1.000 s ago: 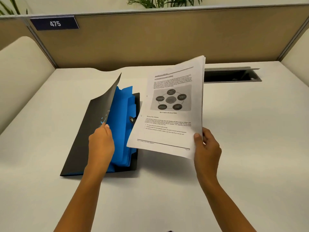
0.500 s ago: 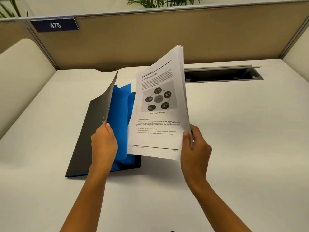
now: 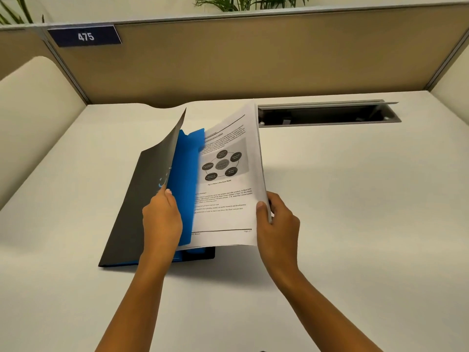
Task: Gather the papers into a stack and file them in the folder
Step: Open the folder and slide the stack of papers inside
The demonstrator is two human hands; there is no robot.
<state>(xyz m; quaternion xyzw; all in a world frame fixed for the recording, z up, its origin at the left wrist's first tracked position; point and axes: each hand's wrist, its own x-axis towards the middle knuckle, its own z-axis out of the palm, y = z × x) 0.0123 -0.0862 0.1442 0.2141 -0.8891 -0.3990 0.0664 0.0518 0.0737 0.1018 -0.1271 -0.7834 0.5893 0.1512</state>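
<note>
A black folder (image 3: 134, 199) with blue inner dividers (image 3: 185, 179) lies on the white desk, left of centre. My left hand (image 3: 162, 219) holds its front cover and a blue divider raised. My right hand (image 3: 275, 222) grips the lower right corner of a stack of printed papers (image 3: 228, 184), top sheet showing a circular diagram. The stack's left edge sits inside the folder behind the raised blue divider, its right side tilted up off the desk.
An open cable slot (image 3: 327, 115) with a grey lid is set into the desk at the back right. Tan partition walls (image 3: 253, 59) with a "475" sign (image 3: 85, 36) enclose the desk. Cream side panels stand left and right.
My right hand has carried the paper stack leftward and down, from held upright beside the folder to slid in behind the blue divider. My left hand kept the cover raised.
</note>
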